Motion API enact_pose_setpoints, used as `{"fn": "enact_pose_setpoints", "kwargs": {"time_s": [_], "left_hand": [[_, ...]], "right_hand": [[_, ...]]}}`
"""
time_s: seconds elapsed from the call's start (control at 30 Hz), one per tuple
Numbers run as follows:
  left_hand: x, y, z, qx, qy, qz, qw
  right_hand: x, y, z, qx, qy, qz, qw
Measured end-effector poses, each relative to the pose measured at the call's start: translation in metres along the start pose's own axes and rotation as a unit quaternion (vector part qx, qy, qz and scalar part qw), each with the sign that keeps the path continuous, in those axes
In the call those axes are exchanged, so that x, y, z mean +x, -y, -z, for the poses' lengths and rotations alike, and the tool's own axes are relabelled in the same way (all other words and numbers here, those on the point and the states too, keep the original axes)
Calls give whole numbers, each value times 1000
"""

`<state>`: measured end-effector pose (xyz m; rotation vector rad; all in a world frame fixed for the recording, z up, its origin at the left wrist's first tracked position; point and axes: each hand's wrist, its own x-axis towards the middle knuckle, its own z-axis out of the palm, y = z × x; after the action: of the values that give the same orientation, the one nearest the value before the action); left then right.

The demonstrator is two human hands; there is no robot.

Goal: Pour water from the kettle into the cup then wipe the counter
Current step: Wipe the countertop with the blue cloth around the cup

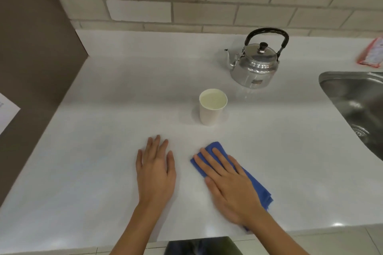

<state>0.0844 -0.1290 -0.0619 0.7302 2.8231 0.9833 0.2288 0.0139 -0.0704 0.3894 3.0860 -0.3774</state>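
Head view: right hand (230, 190) flat on cloth (256, 184)

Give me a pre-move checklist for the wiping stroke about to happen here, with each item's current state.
1. Paper cup filled: ok, liquid shows near its rim.
2. Kettle set down upright, clear of both hands: ok.
3. Blue cloth flat on the counter under the right hand: ok.
4. Left hand off the cloth, palm flat on the counter: ok.
5. Cup clear of the wiping path: not ok, it stands just beyond the cloth.
6. Spilled water on the counter: cannot tell.
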Motion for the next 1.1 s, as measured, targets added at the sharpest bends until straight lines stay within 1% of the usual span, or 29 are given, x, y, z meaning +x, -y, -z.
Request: {"fn": "enact_pose_setpoints", "kwargs": {"time_s": [0.07,0.13,0.2,0.23,0.27,0.33,0.37,0.4,0.43,0.5,0.57,0.63,0.7,0.73,0.8,0.83,0.87,0.9,0.93,1.0,1.03,1.1], "left_hand": [[-3,-12,-7,-17,13,-26,999],[-5,-23,-13,-28,23,-52,998],[-7,-31,-19,-31,33,-64,997],[-8,-34,-22,-29,40,-65,997],[-9,-36,-24,-25,49,-65,996],[-10,-39,-28,-18,60,-65,996],[-10,-39,-30,-15,61,-65,996],[-10,-38,-30,-12,60,-67,996],[-10,-37,-31,-10,59,-69,996],[-10,-33,-31,-7,56,-77,995],[-10,-30,-31,-1,52,-86,995],[-12,-29,-33,11,52,-94,994],[-14,-29,-34,16,53,-97,994],[-14,-29,-34,15,52,-96,994],[-14,-29,-35,16,47,-96,994],[-14,-29,-35,17,45,-97,994],[-14,-29,-35,18,43,-99,994],[-14,-29,-34,17,43,-99,994],[-14,-29,-34,16,44,-99,994],[-14,-29,-34,14,48,-94,994],[-14,-30,-34,14,49,-92,994],[-14,-31,-34,15,49,-92,994]], "right_hand": [[-5,-40,9,-20,-22,-69,997],[14,-70,20,0,-36,-163,986],[39,-73,28,10,-48,-225,973],[44,-70,28,8,-44,-228,973],[41,-65,26,1,-38,-206,978],[11,-63,19,-4,-25,-136,990],[-8,-69,17,0,-17,-117,993],[-20,-82,20,3,-17,-117,993],[-23,-100,25,0,-26,-136,990],[-5,-140,35,-16,-50,-209,977],[32,-172,46,-19,-62,-271,960],[75,-188,57,7,-58,-298,953],[111,-181,60,20,-51,-298,953],[122,-172,59,14,-45,-280,959],[122,-151,50,-11,-36,-198,979],[111,-144,44,-15,-33,-151,988],[98,-145,41,-10,-28,-122,992],[87,-151,40,-9,-22,-116,993],[84,-160,42,-12,-25,-130,991],[97,-173,49,-20,-30,-184,982],[108,-170,52,-23,-28,-197,980],[121,-151,51,-31,-23,-172,984]]}}
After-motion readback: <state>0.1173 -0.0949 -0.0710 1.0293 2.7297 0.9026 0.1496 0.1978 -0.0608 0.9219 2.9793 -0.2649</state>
